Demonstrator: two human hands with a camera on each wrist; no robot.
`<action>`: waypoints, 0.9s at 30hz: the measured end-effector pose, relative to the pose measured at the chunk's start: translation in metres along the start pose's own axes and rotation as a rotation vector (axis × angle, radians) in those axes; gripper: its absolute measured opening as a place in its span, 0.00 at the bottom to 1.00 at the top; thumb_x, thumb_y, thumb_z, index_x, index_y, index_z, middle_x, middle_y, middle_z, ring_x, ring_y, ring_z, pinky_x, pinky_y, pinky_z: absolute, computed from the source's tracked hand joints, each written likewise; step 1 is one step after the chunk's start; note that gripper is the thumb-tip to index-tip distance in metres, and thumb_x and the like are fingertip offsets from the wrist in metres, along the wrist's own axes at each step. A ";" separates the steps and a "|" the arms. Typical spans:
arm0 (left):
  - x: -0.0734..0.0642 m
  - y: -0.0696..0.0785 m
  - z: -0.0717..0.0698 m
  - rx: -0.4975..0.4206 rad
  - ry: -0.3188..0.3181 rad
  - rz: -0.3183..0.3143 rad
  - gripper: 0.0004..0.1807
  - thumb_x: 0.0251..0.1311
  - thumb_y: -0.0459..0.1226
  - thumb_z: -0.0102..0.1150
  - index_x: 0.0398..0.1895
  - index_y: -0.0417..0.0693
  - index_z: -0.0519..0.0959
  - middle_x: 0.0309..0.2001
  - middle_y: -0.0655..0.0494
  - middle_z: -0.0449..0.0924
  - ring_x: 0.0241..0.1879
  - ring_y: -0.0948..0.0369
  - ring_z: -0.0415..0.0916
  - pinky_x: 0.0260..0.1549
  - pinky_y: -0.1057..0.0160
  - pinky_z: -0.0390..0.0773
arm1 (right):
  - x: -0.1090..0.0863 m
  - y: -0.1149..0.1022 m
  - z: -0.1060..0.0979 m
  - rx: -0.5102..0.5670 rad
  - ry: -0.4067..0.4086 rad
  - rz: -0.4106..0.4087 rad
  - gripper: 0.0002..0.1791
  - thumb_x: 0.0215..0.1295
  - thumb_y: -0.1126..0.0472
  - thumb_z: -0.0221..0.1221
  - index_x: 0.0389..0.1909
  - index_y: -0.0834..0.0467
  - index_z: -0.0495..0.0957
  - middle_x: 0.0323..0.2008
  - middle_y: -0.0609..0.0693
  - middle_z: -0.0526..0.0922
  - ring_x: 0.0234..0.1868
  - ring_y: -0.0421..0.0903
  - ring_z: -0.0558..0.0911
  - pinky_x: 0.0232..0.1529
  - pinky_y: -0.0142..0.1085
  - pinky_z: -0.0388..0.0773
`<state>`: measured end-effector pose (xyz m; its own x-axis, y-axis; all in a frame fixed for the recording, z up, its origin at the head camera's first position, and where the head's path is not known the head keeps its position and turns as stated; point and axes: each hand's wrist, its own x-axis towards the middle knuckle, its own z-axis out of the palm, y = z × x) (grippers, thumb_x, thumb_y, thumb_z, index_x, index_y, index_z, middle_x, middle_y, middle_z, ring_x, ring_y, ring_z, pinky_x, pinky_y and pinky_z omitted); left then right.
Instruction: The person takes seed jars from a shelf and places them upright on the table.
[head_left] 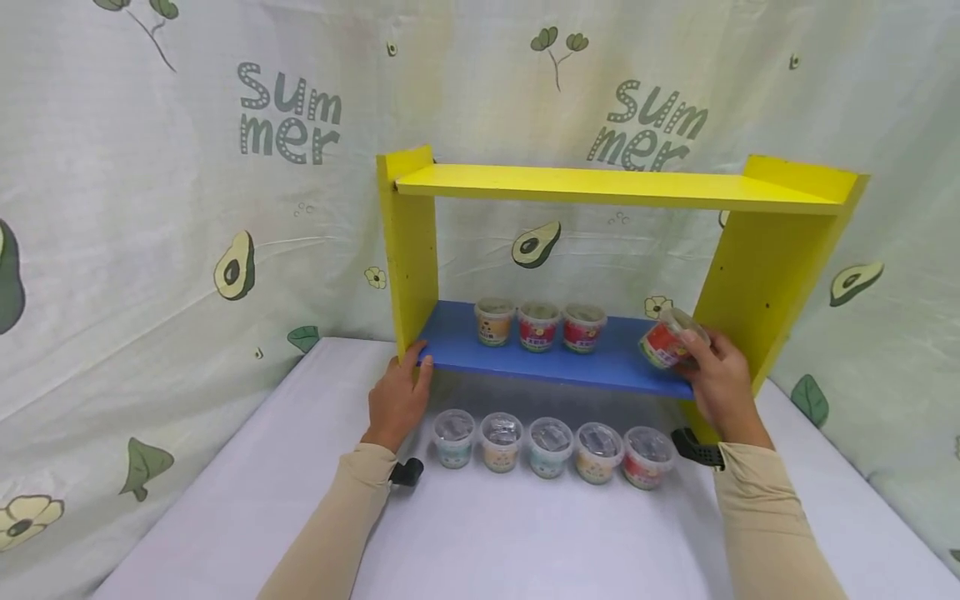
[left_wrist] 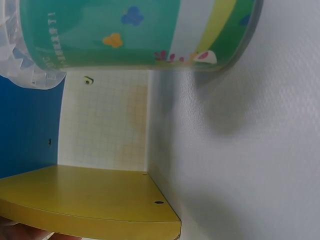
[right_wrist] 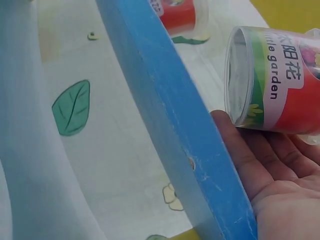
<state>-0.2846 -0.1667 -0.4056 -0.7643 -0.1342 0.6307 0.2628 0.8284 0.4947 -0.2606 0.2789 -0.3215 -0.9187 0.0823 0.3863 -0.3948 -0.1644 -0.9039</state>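
My right hand (head_left: 723, 379) holds a clear-lidded plastic cup with a red label (head_left: 663, 340), tilted over the right end of the blue shelf board (head_left: 480, 357). Up close in the right wrist view, the cup (right_wrist: 295, 85) lies sideways with "little garden" printed on it, and fingers pass beneath it. At the lower left of the yellow-and-blue shelf, my left hand (head_left: 397, 404) grips the yellow side panel (head_left: 411, 250) near the board's front corner. On the board stand one orange-labelled cup (head_left: 494, 323) and two red-labelled cups (head_left: 539, 327), all upright.
A row of several lidded cups (head_left: 550, 450) stands on the white table (head_left: 540, 542) below the board. One teal cup (left_wrist: 115, 35) looms near the left wrist camera. Above spans the yellow top shelf (head_left: 600, 182); a printed curtain (head_left: 187, 208) hangs behind.
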 end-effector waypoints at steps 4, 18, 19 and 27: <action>-0.001 -0.002 0.001 0.011 -0.023 0.004 0.28 0.76 0.59 0.36 0.70 0.61 0.69 0.44 0.40 0.78 0.32 0.44 0.80 0.27 0.43 0.77 | -0.007 0.001 0.000 0.105 0.011 -0.026 0.15 0.76 0.56 0.55 0.57 0.57 0.67 0.54 0.50 0.70 0.55 0.44 0.73 0.48 0.26 0.77; 0.000 0.000 -0.002 0.007 -0.015 0.000 0.30 0.75 0.62 0.33 0.70 0.62 0.70 0.48 0.40 0.79 0.36 0.43 0.81 0.30 0.42 0.77 | -0.023 0.000 0.002 -0.002 0.121 -0.054 0.13 0.75 0.55 0.56 0.54 0.56 0.69 0.54 0.49 0.71 0.55 0.46 0.73 0.48 0.26 0.77; 0.001 0.000 -0.002 0.006 -0.015 -0.001 0.30 0.75 0.61 0.33 0.71 0.62 0.70 0.48 0.40 0.79 0.36 0.43 0.81 0.30 0.42 0.77 | -0.024 0.000 0.002 -0.033 0.114 -0.051 0.14 0.76 0.55 0.56 0.55 0.55 0.68 0.54 0.49 0.71 0.56 0.46 0.73 0.48 0.25 0.76; 0.002 0.000 -0.001 0.007 -0.008 -0.006 0.29 0.76 0.60 0.34 0.70 0.62 0.70 0.44 0.41 0.78 0.32 0.44 0.79 0.28 0.43 0.77 | -0.030 -0.004 -0.001 -0.128 0.071 -0.065 0.15 0.75 0.57 0.57 0.57 0.55 0.68 0.52 0.48 0.73 0.51 0.42 0.75 0.45 0.22 0.76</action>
<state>-0.2850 -0.1675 -0.4036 -0.7703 -0.1349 0.6232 0.2543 0.8313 0.4943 -0.2312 0.2778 -0.3297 -0.8866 0.1588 0.4345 -0.4443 -0.0307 -0.8954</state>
